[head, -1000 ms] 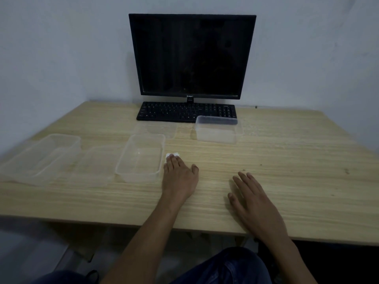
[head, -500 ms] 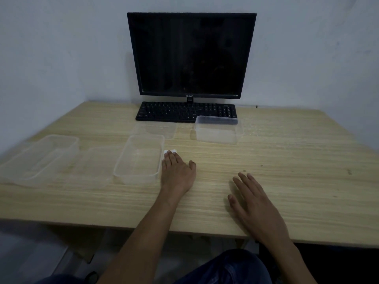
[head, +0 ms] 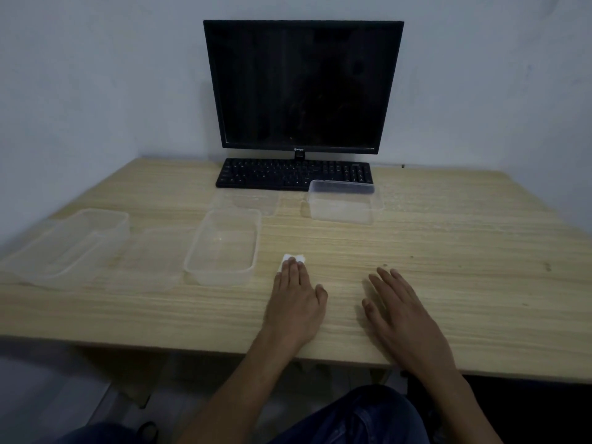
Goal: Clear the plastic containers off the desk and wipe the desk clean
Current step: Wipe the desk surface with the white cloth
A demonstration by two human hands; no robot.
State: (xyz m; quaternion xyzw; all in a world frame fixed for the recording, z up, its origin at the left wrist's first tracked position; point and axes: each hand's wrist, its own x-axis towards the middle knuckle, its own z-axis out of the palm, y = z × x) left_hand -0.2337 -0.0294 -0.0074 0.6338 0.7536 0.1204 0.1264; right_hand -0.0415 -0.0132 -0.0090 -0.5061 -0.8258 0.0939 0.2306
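Observation:
My left hand (head: 296,299) lies flat on the wooden desk (head: 448,251), its straight fingers pressing a small white tissue (head: 293,260). Just left of it stands a clear plastic container (head: 224,248). Another clear container (head: 73,243) sits at the far left, and a third (head: 341,203) stands in front of the keyboard. Two flat clear lids lie on the desk, one (head: 150,261) between the left containers and one (head: 246,201) behind the middle container. My right hand (head: 403,312) rests open on the desk, holding nothing.
A black monitor (head: 302,84) and a black keyboard (head: 293,177) stand at the back against the wall. The desk's near edge runs just under my wrists. Walls close in the back and the left.
My left hand has slid the tissue slightly to the right, away from the middle container. My right hand has stayed where it was.

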